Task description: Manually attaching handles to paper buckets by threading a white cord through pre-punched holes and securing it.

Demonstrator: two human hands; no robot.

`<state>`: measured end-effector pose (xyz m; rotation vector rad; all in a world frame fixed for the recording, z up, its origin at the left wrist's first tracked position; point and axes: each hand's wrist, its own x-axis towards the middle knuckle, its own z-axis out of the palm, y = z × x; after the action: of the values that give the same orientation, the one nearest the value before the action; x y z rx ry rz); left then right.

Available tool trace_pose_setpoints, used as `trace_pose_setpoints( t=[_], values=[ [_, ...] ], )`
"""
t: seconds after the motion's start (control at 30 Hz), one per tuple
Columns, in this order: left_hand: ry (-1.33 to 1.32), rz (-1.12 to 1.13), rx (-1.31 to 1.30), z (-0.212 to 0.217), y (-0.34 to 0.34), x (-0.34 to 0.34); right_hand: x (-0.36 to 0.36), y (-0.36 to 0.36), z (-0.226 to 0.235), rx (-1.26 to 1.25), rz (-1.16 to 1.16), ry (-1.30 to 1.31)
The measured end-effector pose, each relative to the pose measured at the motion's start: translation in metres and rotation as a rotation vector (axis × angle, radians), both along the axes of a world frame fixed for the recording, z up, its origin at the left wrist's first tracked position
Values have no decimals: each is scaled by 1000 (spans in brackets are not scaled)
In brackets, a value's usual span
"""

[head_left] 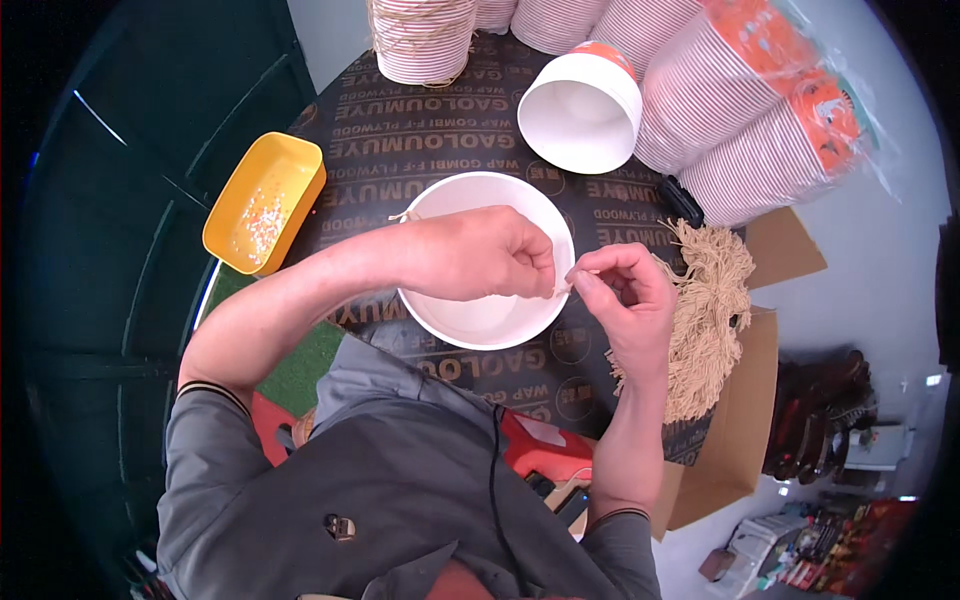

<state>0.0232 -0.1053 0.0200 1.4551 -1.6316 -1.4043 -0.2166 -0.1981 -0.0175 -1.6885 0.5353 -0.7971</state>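
A white paper bucket (540, 205) stands mouth-up on the table in front of me. My left hand (487, 255) reaches across its mouth, fingers curled closed by the right side of the rim. Close beside it, my right hand (635, 300) pinches with thumb and forefinger. A short bit of pale string (563, 290) shows between the two hands; most of it is hidden in the fingers. At the bucket's left rim a knotted end of cream string (404, 216) sticks out. A thick bundle of cream strings (712, 310) lies right of my right hand.
A yellow bin (313, 180) with small bright bits sits at the left. Another white bucket (580, 110) lies tipped behind. Stacked buckets (425, 45), some wrapped in plastic (740, 160), line the back. A black object (680, 200) and cardboard box (745, 420) are at the right.
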Motion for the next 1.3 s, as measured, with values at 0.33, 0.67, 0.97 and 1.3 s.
trace_pose_setpoints(
  t=[0.33, 0.67, 0.97, 1.3],
  values=[
    [399, 82, 62, 3, -3, -5, 0, -5, -3, -206, 99, -95],
    [276, -13, 37, 0, -1, -7, 3, -3, -10, -40, 105, -140],
    [209, 69, 16, 7, -2, -5, 0, -3, -15, 11, -11, -41],
    [226, 102, 11, 3, -3, -2, 5, 8, -7, -625, -125, 34]
  ],
)
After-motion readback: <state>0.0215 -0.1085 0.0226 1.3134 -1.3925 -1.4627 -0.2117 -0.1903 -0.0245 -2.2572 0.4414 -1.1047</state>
